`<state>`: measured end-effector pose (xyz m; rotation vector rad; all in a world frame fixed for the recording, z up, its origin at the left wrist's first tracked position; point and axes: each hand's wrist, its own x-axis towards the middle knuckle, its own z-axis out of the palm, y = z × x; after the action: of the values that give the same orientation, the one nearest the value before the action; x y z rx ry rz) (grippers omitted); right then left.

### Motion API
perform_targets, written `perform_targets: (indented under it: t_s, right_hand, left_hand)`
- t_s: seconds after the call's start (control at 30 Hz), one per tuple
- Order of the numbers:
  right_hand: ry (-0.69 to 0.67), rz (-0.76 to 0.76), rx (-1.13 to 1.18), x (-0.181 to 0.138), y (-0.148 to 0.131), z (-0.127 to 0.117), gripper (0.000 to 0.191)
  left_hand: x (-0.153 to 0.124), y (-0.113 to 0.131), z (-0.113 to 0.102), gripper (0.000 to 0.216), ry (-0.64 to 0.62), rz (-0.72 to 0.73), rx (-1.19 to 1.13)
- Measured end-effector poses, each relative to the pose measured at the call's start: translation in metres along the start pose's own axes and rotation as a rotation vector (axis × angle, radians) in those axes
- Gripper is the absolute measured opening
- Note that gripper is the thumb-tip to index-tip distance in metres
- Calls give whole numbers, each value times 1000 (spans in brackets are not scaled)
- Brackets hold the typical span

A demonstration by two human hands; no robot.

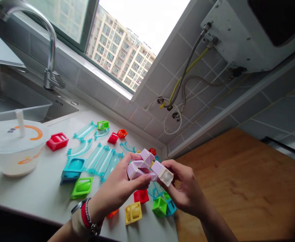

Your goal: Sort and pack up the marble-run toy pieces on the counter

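Observation:
A lilac and white snake puzzle [146, 158] made of jointed wedge pieces is held up over the counter, bent into a compact angular shape. My left hand [123, 176] grips its left part, thumb across the front and fingers behind. At the right end, my right hand [184, 185] pinches a segment whose end face is pale and see-through. Below and behind the hands lie clear turquoise track pieces [100, 159]. Nearer me are a yellow block [133, 213], a green block [159, 206] and a red block [140, 196]. My hands hide some of these pieces.
A lidded plastic tub [13, 148] stands on the white counter [54, 178] at left, beside the sink [11, 87] and its faucet [52, 50]. A blue block [72, 169] and a red block [57, 141] lie nearby. A wooden board [238, 188] fills the right side.

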<state>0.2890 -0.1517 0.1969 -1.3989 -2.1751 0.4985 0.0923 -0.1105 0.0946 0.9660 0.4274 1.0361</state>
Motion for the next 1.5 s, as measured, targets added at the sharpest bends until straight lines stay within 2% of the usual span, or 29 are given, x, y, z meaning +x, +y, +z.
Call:
perform_targets:
  t_s: [0.23,0.5,0.63,0.77,0.9,1.03,1.13,1.3,1.4,1.5]
  right_hand:
    - [-75,113,227,2,6,-6,23]
    - [-135,223,507,-6,19,-7,36]
    - [-164,227,511,-12,23,-11,38]
    - [-92,183,373,-15,22,-8,37]
    - [65,130,292,-18,17,4,32]
    - [190,183,303,-20,13,16,30]
    - [201,259,414,-18,13,20,32]
    - [236,306,524,-12,13,24,39]
    - [207,296,550,-9,14,21,38]
    - [109,266,529,-6,16,13,34]
  left_hand:
    - [1,0,3,46,-42,29,22]
    - [1,-6,10,50,-138,-108,-147]
    - [3,-12,14,49,-180,-88,-167]
    - [4,-13,15,42,-164,28,-28]
    - [2,-8,16,37,-109,131,97]
    - [-1,-7,18,35,-20,238,209]
    - [-1,-10,20,36,38,289,256]
    - [0,-14,20,38,39,296,249]
    - [1,-12,16,40,28,251,197]
    - [2,-8,10,42,-40,146,128]
